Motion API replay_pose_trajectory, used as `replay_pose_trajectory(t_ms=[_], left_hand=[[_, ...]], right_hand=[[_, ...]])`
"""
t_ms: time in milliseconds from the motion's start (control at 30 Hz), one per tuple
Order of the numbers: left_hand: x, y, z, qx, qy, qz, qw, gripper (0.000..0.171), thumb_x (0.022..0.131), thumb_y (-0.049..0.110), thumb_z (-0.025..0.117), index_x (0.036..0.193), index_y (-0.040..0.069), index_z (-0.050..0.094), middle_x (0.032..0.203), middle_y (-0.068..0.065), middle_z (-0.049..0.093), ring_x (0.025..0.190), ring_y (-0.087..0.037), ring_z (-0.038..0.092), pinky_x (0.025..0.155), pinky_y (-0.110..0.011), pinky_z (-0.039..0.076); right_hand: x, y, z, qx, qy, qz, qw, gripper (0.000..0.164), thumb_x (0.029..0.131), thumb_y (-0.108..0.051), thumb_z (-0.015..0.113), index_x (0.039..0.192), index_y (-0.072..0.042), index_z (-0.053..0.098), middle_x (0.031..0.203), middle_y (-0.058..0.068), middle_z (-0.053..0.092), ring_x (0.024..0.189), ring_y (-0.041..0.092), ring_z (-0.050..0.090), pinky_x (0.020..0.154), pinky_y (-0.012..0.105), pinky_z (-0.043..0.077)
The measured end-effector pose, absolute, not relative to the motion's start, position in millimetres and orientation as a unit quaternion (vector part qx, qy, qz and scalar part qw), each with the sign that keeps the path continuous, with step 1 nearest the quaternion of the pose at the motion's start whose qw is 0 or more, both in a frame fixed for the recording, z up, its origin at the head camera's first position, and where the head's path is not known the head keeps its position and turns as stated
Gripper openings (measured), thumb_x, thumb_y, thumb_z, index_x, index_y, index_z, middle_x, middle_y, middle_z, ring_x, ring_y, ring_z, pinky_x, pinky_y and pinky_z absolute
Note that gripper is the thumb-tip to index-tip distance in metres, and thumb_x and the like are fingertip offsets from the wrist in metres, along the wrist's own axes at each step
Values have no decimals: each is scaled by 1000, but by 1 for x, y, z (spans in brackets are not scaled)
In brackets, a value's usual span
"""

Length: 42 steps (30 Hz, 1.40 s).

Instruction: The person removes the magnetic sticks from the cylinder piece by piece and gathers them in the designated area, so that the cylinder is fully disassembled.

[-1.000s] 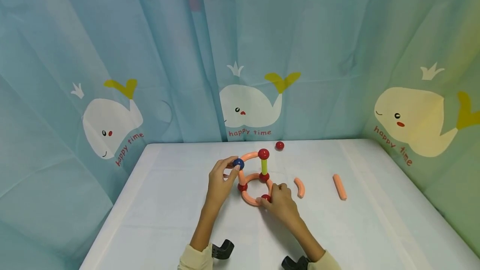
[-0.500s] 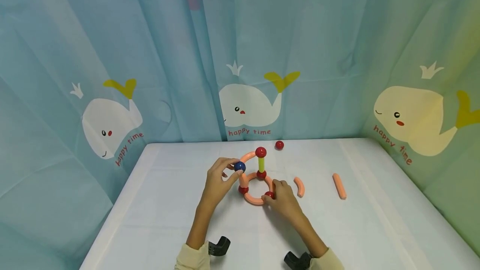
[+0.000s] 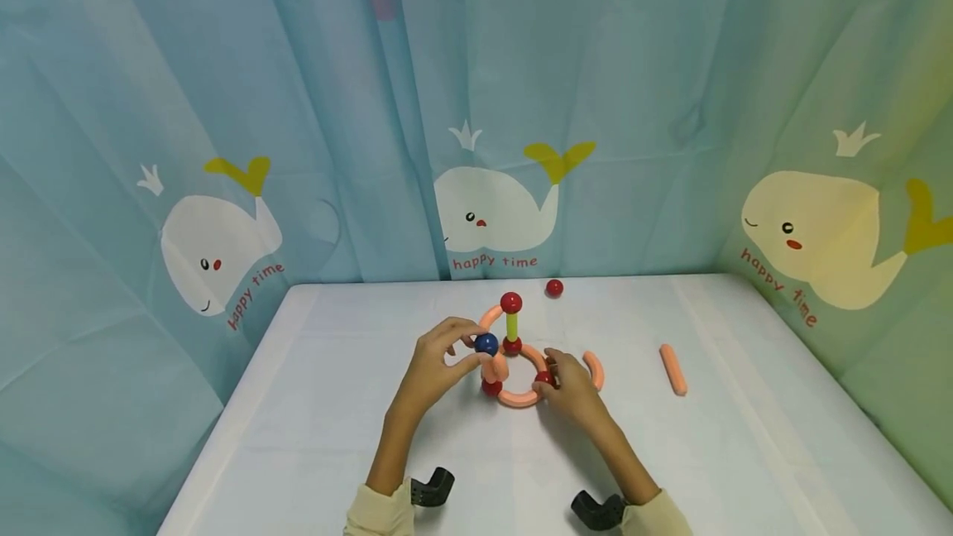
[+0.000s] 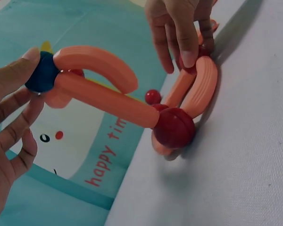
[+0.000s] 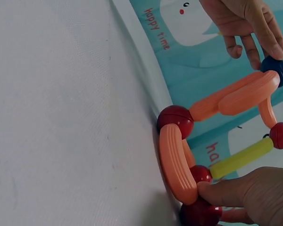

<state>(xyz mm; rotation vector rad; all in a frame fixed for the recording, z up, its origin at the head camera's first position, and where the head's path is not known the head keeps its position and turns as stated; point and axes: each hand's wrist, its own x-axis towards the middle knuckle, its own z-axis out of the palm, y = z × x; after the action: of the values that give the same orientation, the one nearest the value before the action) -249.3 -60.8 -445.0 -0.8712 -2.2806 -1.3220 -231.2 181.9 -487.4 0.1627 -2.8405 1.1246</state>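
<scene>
A toy frame of magnetic sticks and balls stands on the white table [image 3: 298, 404]. Its base is a ring of curved orange sticks [image 3: 519, 399] joined by red balls. My left hand [image 3: 439, 358] pinches the blue ball [image 3: 486, 344] at an upper corner between thumb and fingers. From that ball a straight orange stick [image 4: 108, 101] runs down to the ring, and a curved orange stick [image 4: 99, 63] juts out with one end free. A yellow-green stick [image 3: 512, 327] rises to a red top ball [image 3: 510, 303]. My right hand [image 3: 575, 391] grips the ring's right-hand red ball [image 3: 544, 379].
Beyond the frame lies a loose red ball [image 3: 554, 288]. A loose curved orange stick [image 3: 594, 370] is right beside my right hand, and a straight orange stick [image 3: 673, 370] lies farther right. A blue whale-print curtain [image 3: 640, 106] hangs along the table's back edge.
The frame has turned between my hands: the blue ball has come nearer and rightward, the ring's held ball has moved right and away. The free-ended curved stick now shows in front.
</scene>
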Motion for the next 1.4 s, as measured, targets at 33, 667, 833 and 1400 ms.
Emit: replay_pose_trajectory(t_ms=[33,667,833,1400], left_hand=[[-249,-61,-445,-315,-807,-466,181,36,84,28,77,117,16,69,111,4,66,89,-16,60,69,-36,52],[-245,-50,-442,-398,-787,-452,132,38,84,18,78,120,11,67,109,1,68,81,-9,61,70,-30,56],[-243,-45,-442,-402,-785,-454,131,39,82,16,79,120,12,67,107,1,68,82,-19,63,72,-27,55],[-240,-37,-442,-376,-801,-448,125,36,87,21,75,121,15,67,107,3,65,79,-7,58,69,-35,57]], right_hand=[[-232,182,-488,57,-926,370,45,59,84,-6,73,134,12,48,122,24,61,108,31,60,90,45,52],[-237,190,-500,117,-915,378,75,54,88,5,61,139,11,43,131,26,57,121,40,55,101,54,43],[-239,191,-502,124,-916,371,92,53,88,8,59,138,10,44,129,27,57,123,42,53,103,55,41],[-240,189,-495,78,-918,350,169,35,90,0,63,124,6,59,123,27,57,118,41,54,100,54,45]])
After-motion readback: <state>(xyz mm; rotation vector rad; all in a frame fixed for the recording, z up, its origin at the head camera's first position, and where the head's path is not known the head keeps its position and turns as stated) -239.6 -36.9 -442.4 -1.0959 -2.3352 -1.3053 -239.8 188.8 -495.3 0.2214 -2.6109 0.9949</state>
